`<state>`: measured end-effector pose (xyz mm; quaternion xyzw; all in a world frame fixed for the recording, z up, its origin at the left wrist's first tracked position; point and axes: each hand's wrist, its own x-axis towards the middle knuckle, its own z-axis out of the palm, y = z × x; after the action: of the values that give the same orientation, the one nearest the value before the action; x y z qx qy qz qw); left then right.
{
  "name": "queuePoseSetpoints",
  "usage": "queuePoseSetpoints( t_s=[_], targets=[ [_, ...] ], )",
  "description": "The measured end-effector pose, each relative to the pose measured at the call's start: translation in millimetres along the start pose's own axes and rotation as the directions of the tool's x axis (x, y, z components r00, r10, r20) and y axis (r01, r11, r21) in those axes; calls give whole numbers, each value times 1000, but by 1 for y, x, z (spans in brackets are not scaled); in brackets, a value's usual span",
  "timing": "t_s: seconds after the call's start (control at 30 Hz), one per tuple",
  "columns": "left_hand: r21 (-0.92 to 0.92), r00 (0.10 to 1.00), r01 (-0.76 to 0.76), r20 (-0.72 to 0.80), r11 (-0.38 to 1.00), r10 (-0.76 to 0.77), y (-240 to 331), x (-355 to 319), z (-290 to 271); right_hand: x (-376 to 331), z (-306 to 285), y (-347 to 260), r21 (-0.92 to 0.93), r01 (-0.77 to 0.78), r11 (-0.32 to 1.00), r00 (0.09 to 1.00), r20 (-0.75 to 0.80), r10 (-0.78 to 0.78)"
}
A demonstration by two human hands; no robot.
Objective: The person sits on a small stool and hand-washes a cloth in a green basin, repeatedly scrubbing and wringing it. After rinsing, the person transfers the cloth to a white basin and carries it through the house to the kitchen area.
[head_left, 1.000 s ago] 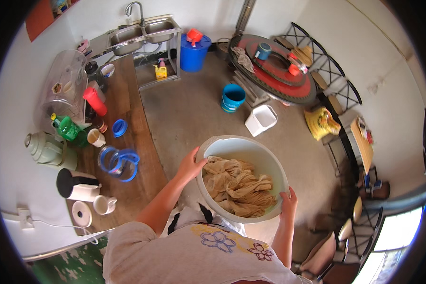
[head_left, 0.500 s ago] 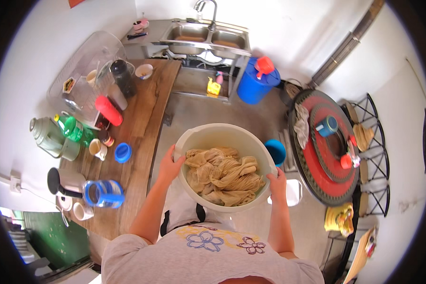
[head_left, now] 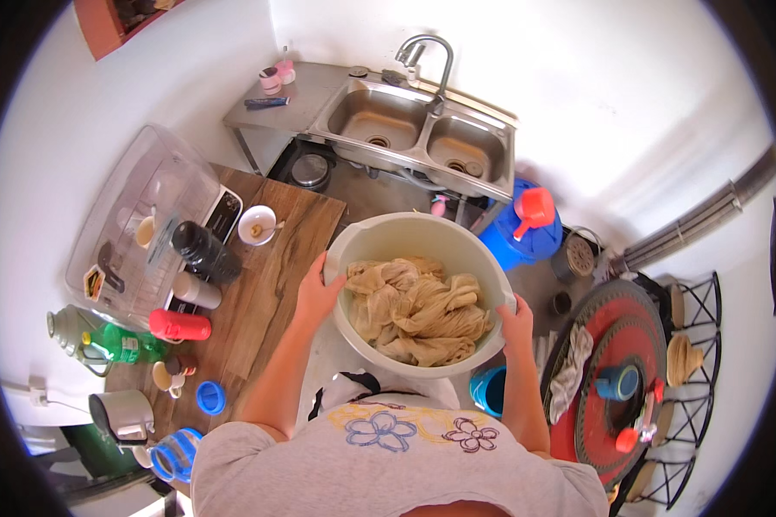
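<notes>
Between my two hands I carry a pale cream plastic basin in front of my body. A bunched heap of wet-looking tan cloth lies inside it. My left hand grips the basin's left rim, the thumb over the edge and the fingers mostly hidden outside. On the opposite rim my right hand is closed the same way. Ahead stands a steel double sink with a curved faucet over its two bowls.
A wooden table on the left holds a dish rack, a white bowl, a red bottle and cups. A blue barrel with a red dipper stands right of the sink. A round red table is at the right.
The sink and its faucet now appear nearer and larger, and the view has turned. Both hands still hold the basin, and the cloth stays in it.
</notes>
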<state>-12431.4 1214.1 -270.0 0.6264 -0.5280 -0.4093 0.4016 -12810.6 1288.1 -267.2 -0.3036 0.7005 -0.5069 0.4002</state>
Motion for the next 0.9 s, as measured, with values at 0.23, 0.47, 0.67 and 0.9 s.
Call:
queuePoseSetpoints(
  t_s=[0.23, 0.47, 0.67, 0.9],
  targets=[
    [75, 972, -4, -232, 997, 22, 17, 145, 31, 204, 91, -55, -51, 92, 994, 982, 172, -82],
    [-73, 952, 55, -298, 996, -74, 64, 309, 12, 342, 203, -101, -50, 134, 990, 969, 217, -120],
    [75, 971, -32, -233, 997, 49, 46, 468, 1, 421, 291, -101, -82, 112, 990, 984, 149, -99],
    [220, 983, -27, -169, 975, 65, -5, 601, 7, 485, 360, -86, -137, 84, 987, 991, 115, -68]
  ],
)
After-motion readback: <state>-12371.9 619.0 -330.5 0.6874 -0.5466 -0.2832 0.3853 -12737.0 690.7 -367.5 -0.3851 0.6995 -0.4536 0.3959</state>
